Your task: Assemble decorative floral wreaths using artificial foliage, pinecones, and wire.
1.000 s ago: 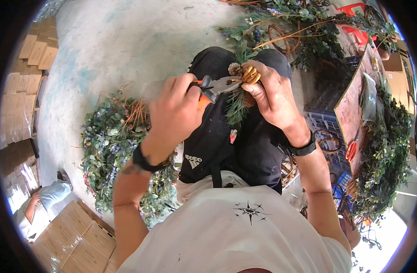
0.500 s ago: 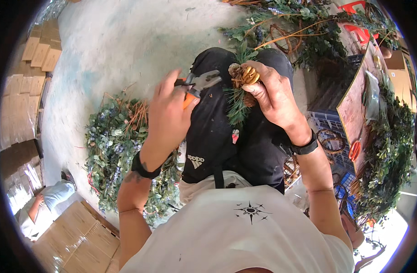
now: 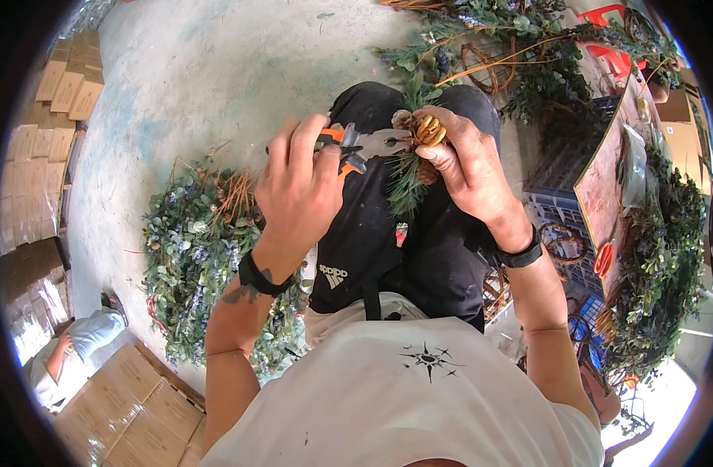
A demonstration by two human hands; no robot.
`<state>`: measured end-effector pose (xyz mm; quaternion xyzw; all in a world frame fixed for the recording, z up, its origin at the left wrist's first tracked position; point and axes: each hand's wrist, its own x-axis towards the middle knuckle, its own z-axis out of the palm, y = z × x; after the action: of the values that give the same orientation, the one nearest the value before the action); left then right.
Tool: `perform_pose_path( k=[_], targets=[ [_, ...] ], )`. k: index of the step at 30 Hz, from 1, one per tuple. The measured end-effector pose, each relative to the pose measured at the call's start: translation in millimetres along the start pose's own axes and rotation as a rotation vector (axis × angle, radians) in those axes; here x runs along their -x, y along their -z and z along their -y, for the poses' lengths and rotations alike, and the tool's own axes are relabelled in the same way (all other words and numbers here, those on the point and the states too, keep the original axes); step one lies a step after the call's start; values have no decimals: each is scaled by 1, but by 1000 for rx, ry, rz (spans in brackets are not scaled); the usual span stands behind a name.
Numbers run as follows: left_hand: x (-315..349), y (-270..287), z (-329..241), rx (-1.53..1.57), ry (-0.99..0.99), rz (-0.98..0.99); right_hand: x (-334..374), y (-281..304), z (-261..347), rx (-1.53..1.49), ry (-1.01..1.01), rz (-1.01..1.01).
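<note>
Orange-and-black handled pliers (image 3: 349, 149) are gripped in my left hand (image 3: 298, 183), their metal jaws pointing right. The jaw tips reach the stems of a small pine spray (image 3: 407, 183) with green needles, pinecones and a golden-brown cluster of round pieces (image 3: 430, 131). My right hand (image 3: 472, 159) pinches that spray between thumb and fingers, over my dark-trousered knees. Whether the jaws have closed on a stem is too small to tell.
A leafy green garland heap (image 3: 201, 257) lies on the floor at my left. More greenery (image 3: 520, 78) spreads at the far right. A board on blue crates (image 3: 559, 206) stands right, beside hanging foliage (image 3: 668, 233). Cardboard boxes (image 3: 131, 405) and a person (image 3: 84, 350) are at the left.
My left hand has turned and shifted slightly up and right, bringing the pliers' jaws to the spray's stems. The right hand with the spray has stayed nearly still.
</note>
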<state>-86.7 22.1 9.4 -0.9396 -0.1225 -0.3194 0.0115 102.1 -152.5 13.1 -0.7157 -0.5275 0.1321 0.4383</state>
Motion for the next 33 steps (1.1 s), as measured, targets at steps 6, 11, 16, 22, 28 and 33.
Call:
perform_pose_path(
  k=[6,11,16,22,28,33],
  targets=[
    [-2,-1,0,-50,-39,-103,-1,-1,1,58,52,-24],
    [-3,-1,2,-100,-73,-120,-1,-1,0,79,79,-41],
    [-11,4,6,-136,-123,-105,-1,0,2,79,52,-35],
    [-16,17,16,-39,-132,90,-2,-3,0,37,14,1],
    [-58,43,51,1303,469,1247,1,0,3,3,25,26],
    [-41,49,30,1026,587,1107,-1,1,-9,44,66,-19]
  ],
)
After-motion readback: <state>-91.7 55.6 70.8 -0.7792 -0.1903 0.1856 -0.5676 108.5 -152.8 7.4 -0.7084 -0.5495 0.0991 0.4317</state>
